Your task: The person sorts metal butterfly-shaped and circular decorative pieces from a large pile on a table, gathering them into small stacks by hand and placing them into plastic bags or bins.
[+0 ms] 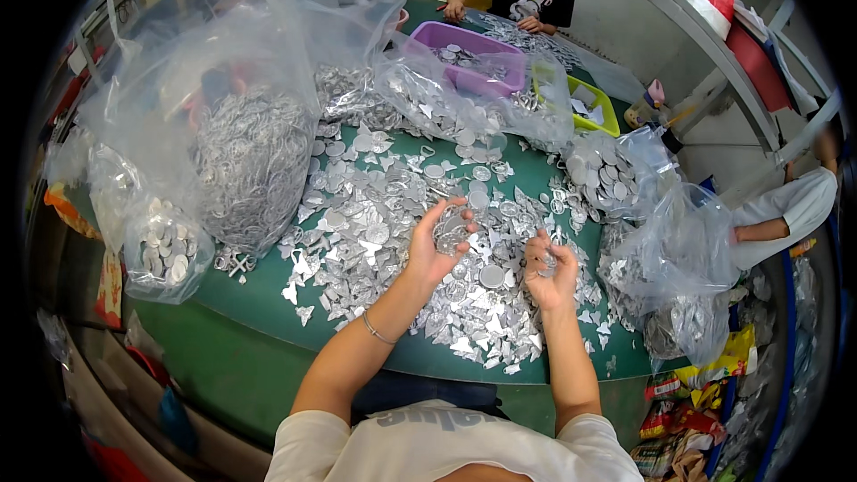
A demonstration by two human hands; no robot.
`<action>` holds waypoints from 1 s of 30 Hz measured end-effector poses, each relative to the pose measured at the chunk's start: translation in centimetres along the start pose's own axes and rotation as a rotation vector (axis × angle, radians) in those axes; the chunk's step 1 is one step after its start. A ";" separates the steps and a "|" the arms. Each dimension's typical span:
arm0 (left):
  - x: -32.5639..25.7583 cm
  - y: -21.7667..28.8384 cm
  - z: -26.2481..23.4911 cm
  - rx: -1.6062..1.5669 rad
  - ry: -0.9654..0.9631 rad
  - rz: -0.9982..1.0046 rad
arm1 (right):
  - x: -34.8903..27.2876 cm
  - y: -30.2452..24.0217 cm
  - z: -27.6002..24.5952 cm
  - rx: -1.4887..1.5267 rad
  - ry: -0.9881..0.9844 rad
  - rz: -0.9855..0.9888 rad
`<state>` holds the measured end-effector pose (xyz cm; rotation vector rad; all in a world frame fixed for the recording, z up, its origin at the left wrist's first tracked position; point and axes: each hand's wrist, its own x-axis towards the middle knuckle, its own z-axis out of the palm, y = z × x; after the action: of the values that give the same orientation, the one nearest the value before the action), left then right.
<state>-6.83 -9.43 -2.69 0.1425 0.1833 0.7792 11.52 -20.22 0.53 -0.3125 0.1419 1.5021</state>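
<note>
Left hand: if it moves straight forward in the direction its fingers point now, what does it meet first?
Probably the loose silver metal pieces heaped on the green table beyond the left hand; depth is unclear.

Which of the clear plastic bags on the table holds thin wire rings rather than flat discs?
The big bag of rings at the table's left, far the largest and heaped with tangled wire rings. The small bag beside it and the right bag hold flat round discs.
</note>
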 end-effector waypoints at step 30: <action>-1.4 -1.6 1.1 0.127 -0.072 -0.135 | 0.5 0.8 -0.4 -0.088 0.115 -0.076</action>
<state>-6.50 -11.61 -1.77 0.2752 0.1724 0.6266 10.80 -19.87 -0.04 -0.4704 0.1544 1.4181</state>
